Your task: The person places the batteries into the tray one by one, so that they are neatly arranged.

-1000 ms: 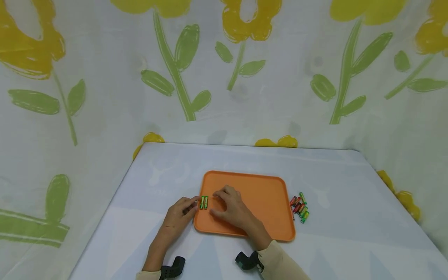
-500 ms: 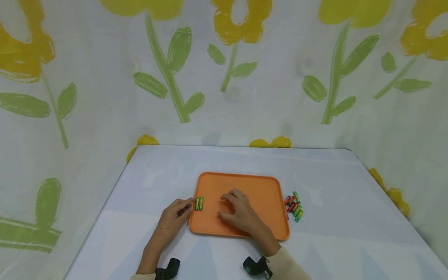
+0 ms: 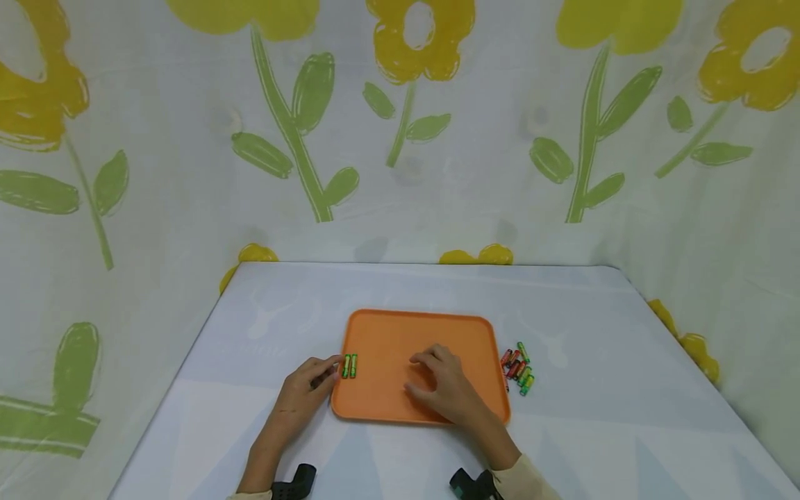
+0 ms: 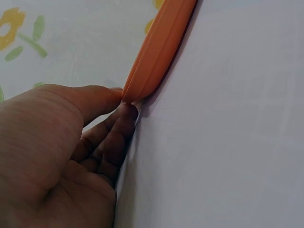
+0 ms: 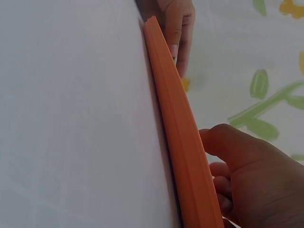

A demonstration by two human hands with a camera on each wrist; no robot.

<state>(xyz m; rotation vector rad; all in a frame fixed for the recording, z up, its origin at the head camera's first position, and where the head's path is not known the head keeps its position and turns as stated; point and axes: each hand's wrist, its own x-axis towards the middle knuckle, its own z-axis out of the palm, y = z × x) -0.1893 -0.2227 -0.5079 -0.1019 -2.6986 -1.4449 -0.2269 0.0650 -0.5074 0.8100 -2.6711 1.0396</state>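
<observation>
Two green batteries (image 3: 349,366) lie side by side on the left part of an orange tray (image 3: 394,392). My left hand (image 3: 306,389) is at the tray's left edge, its fingertips close beside the batteries. In the left wrist view the thumb and curled fingers meet at the tray's rim (image 4: 149,66). Over the middle of the tray is my right hand (image 3: 446,385), fingers loosely bent and thumb apart, with nothing between them. The right wrist view shows that hand (image 5: 259,175) behind the tray's near side.
A small pile of red and green batteries (image 3: 517,368) lies on the white table (image 3: 575,417) just past the tray's right edge. Flower-printed cloth (image 3: 462,187) rises behind the table and along its sides.
My right hand has moved right, away from the two green batteries, towards the middle of the tray. The left hand stays at the left rim. The head view has shifted slightly.
</observation>
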